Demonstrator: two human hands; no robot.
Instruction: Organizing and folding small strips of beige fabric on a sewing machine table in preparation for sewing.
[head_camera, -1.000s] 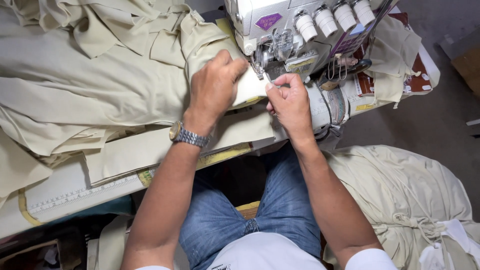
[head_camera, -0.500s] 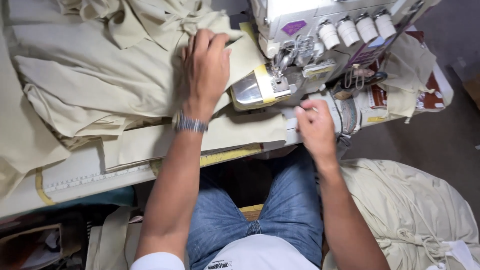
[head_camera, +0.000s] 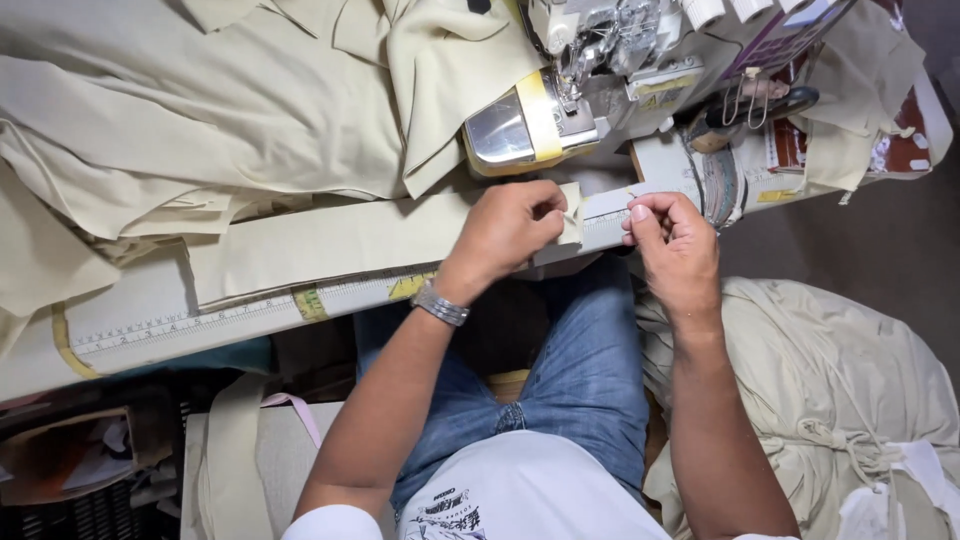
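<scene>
— Left hand (head_camera: 505, 232) closed on a small cream fabric piece (head_camera: 571, 212), pinched at the table edge just in front of the sewing machine (head_camera: 560, 95). Right hand (head_camera: 672, 240) just right of it, fingertips narrowed on what looks like a thread end; too fine to tell for sure.

— Wristwatch (head_camera: 440, 303) on the left wrist. Risks from here?

— Probably a slipped pinch: small piece, held only by fingertips, could drop off the table edge onto the jeans (head_camera: 590, 370) below the machine. Could also snag, with loose thread so near the needle area. Piled cream cloth (head_camera: 230, 130) left of the machine might slide forward too and bury the ruler strip (head_camera: 250, 315) along the table front.

— Containers?

— Only one view, from the head. No box or bin plainly seen. Big tied cloth bundle (head_camera: 830, 400) right of and below the machine, knotted shut, contents hidden. Dark basket-like thing (head_camera: 80, 505) far left and below the machine; contents unclear. Thread cones (head_camera: 745, 8) at the machine's top right, cut off by the frame.
</scene>
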